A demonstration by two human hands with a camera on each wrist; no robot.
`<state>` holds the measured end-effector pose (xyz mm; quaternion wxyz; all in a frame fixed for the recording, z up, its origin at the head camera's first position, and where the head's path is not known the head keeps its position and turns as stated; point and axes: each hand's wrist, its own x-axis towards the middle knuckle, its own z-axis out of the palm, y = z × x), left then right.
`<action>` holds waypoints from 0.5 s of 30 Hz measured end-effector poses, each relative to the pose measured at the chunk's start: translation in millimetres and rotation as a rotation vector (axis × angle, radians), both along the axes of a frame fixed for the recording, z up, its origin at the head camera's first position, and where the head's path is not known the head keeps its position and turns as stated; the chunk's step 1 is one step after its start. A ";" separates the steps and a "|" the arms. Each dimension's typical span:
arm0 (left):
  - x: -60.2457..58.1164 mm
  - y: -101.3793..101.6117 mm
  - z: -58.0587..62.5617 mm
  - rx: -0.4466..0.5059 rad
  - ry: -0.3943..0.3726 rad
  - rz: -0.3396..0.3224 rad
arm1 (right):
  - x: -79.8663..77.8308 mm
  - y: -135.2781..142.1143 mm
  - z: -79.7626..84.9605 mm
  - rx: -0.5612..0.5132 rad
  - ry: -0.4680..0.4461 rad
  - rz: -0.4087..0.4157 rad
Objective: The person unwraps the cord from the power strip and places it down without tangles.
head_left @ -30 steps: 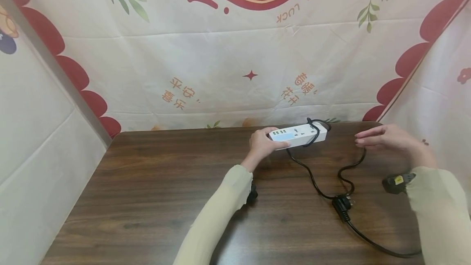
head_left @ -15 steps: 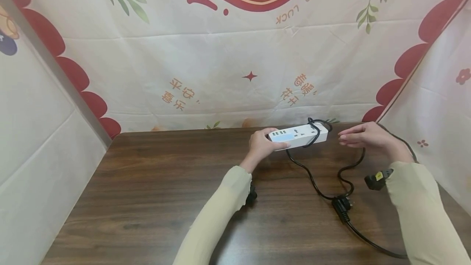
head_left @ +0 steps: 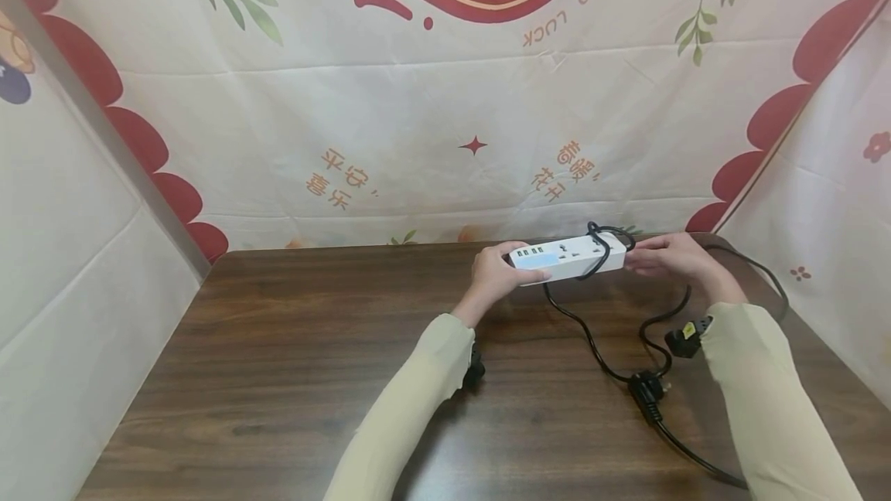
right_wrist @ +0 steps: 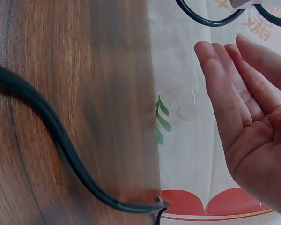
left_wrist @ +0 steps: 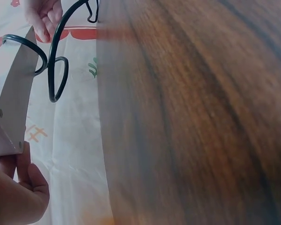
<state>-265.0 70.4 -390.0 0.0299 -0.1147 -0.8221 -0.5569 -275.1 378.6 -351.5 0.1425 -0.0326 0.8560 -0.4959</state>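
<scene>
A white power strip (head_left: 550, 269) is held above the back of the brown table by my left hand (head_left: 493, 278), which grips its left end. The underside of the strip (left_wrist: 19, 89) shows in the left wrist view, lifted off the wood. Black cord (head_left: 604, 252) is looped around the strip's right half. Close by the right end is my right hand (head_left: 678, 258). In the right wrist view, the right hand (right_wrist: 253, 112) has loosely extended fingers with nothing between them, just short of the strip and its cord loop (right_wrist: 210, 22).
A black plug (head_left: 647, 393) with metal pins lies on the table (head_left: 313, 377), its cord running to the front right. More cord (head_left: 773, 273) curves behind my right wrist. Printed cloth (head_left: 418, 114) hangs behind the table and along both sides.
My right hand has moved left from the table's right side to the strip's right end. The left hand and the strip have barely moved.
</scene>
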 end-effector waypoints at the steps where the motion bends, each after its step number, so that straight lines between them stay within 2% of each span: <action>1: 0.1 -0.2 0.3 0.001 0.000 -0.002 | -0.7 -0.7 -0.5 0.002 0.002 -0.003; 9: 1.7 -0.8 1.8 -0.003 0.001 -0.015 | -9.1 -9.0 -4.1 0.068 0.057 -0.034; 15: 2.4 1.6 1.6 0.011 -0.004 -0.028 | -13.8 -15.5 -4.6 0.211 0.121 -0.002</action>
